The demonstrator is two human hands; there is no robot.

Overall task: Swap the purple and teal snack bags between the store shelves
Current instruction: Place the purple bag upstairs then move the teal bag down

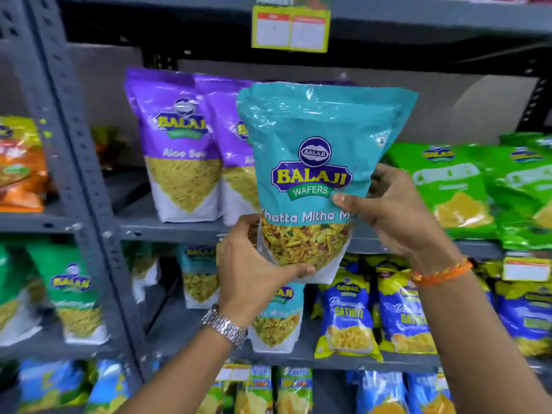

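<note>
I hold a teal snack bag [316, 162] upright in front of the upper shelf [167, 230]. My left hand [254, 270] grips its bottom left corner, thumb across the clear window. My right hand [394, 213] pinches its right edge at mid height. Two purple snack bags [179, 144] stand upright on the upper shelf, just left of and partly behind the held bag. On the shelf below, more teal bags [198, 276] stand; one of these teal bags [277, 318] is directly under my left hand.
Green bags [454, 186] fill the upper shelf to the right. Blue and yellow bags [346, 318] stand on the lower shelf at right. A grey shelf post [86, 186] rises at left, with orange and green bags beyond it. A price tag [291, 28] hangs above.
</note>
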